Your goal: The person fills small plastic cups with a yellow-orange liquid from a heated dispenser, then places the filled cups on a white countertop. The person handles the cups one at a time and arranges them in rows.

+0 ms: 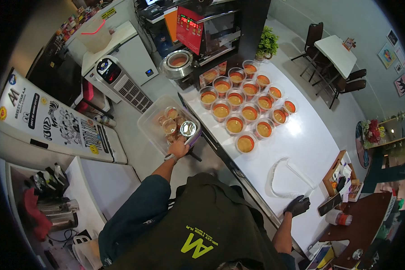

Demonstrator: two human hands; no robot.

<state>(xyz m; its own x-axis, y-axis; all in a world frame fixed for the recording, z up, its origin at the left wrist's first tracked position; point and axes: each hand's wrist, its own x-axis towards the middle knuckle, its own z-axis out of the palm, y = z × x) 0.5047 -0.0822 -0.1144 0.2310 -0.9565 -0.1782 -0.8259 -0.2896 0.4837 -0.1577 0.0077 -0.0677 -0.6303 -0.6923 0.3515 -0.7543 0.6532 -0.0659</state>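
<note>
My left hand point(179, 147), bare with a watch at the wrist, reaches over the near rim of a translucent plastic bin point(148, 135). Its fingers are against a cup with a shiny silver top point(188, 128); whether they grip it is hidden. Several other sealed cups point(169, 126) lie in the bin. On the white counter point(256, 162) rests my right hand point(297, 205) in a black glove, fingers curled. A bent translucent plastic strip point(273, 175) ends beside it; I cannot tell if the fingers hold it. Clear cups of orange-brown drink point(245, 144) stand open in staggered rows farther along.
A cup-sealing machine point(190, 30) with a metal cup holder point(179, 62) stands at the counter's far end. A tower air cooler point(125, 81) is behind the bin. Right of my gloved hand are a wooden tray point(334, 168), a phone point(330, 204) and stacked plastic cups point(337, 217).
</note>
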